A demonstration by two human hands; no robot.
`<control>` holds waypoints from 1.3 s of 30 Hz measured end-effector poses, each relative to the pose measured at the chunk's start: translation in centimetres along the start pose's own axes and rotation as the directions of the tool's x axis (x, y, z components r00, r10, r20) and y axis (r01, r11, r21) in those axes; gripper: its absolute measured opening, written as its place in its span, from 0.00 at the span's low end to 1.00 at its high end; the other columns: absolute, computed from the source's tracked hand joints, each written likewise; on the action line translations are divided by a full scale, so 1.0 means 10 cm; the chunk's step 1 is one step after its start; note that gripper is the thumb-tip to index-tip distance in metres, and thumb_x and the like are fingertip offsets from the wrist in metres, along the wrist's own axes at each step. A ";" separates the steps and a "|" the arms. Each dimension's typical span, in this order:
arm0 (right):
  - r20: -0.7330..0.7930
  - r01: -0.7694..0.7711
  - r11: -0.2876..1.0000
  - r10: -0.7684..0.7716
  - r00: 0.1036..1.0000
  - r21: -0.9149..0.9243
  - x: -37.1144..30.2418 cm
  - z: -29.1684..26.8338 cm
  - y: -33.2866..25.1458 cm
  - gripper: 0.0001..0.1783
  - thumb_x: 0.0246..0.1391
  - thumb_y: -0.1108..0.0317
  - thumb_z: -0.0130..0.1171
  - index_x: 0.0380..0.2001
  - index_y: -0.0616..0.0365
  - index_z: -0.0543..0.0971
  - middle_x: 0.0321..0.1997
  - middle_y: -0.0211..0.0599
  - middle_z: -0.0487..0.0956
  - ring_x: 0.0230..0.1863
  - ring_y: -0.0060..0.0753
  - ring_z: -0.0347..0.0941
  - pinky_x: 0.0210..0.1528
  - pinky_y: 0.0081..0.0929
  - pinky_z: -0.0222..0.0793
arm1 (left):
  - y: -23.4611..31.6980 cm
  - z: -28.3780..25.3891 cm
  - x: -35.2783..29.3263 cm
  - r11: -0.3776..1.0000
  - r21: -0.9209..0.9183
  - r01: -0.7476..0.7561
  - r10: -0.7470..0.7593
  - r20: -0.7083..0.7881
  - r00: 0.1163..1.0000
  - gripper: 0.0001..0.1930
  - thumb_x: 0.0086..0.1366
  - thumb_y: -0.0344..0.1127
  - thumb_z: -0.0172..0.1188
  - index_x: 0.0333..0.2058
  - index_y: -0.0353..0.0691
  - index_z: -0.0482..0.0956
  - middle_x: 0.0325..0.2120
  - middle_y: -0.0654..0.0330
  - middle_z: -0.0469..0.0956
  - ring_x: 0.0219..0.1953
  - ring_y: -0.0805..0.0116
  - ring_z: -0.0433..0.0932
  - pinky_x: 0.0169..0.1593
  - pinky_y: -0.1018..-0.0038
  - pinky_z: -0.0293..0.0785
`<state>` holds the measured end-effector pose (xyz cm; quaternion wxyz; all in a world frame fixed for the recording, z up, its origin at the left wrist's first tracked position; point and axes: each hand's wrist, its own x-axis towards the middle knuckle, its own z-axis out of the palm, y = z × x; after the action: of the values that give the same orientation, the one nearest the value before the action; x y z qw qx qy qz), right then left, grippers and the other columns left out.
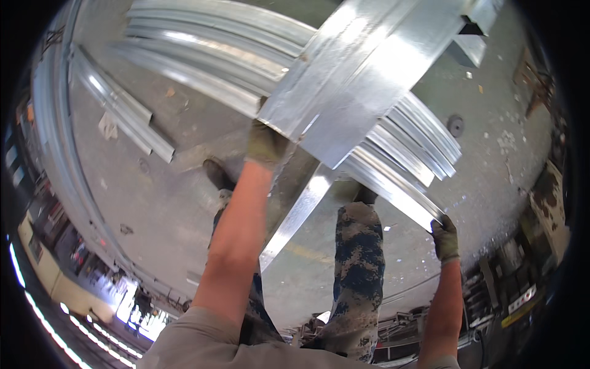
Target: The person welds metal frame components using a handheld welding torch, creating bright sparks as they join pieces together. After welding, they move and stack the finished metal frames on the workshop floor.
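A long shiny metal channel (215, 97) runs from the upper left, beneath a wide folded metal sheet (369, 67), to the lower right. My left hand (268, 142), in an olive work glove, is closed at the channel beside the sheet's near left corner; that corner hides part of the fingers. Around the channel's right end (424, 216) my right hand (445, 238), gloved too, is closed, with the arm stretched out. Both hands are well apart. Between my legs, a narrow flat metal strip (301, 212) slants down from under the sheet.
More long metal channels (215, 31) lie side by side beyond my hands, their other ends (424, 135) showing right of the sheet. Shorter channels (126, 107) rest on the concrete floor at left. A dark disc (455, 125) and scraps lie at right. Clutter lines the lower right edge.
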<state>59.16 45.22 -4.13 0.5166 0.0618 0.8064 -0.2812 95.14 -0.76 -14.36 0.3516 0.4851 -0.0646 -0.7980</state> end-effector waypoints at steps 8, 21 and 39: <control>0.000 -0.075 0.971 0.077 0.997 0.228 0.45 0.00 0.11 0.31 0.69 0.64 0.66 0.71 0.55 0.71 0.58 0.31 0.79 0.57 0.28 0.76 0.57 0.38 0.78 | -0.11 0.22 0.17 0.978 0.206 -0.025 0.042 -0.080 0.996 0.29 0.76 0.55 0.57 0.65 0.39 0.74 0.60 0.53 0.79 0.63 0.55 0.77 0.63 0.53 0.75; -0.123 -0.167 0.986 0.163 0.979 -0.023 0.06 0.74 0.11 0.24 0.65 0.58 0.68 0.63 0.46 0.80 0.52 0.21 0.83 0.48 0.25 0.77 0.49 0.36 0.72 | -0.32 0.20 0.44 0.876 0.472 -0.104 0.105 0.023 0.994 0.31 0.76 0.45 0.60 0.71 0.37 0.68 0.64 0.48 0.75 0.64 0.58 0.75 0.63 0.62 0.74; 0.673 0.293 0.786 0.201 0.711 -0.545 -0.74 6.72 -1.48 0.31 0.62 0.58 0.69 0.62 0.67 0.79 0.56 0.44 0.85 0.56 0.35 0.80 0.59 0.32 0.74 | 2.28 -3.49 -0.91 0.672 0.639 0.373 0.343 -0.716 0.608 0.49 0.60 0.51 0.75 0.71 0.28 0.64 0.61 0.41 0.77 0.61 0.48 0.78 0.61 0.63 0.76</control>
<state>110.42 -0.42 -12.67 0.7654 -0.2430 0.5956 -0.0174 137.65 -3.74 -15.78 0.1062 0.8842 -0.2145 -0.4010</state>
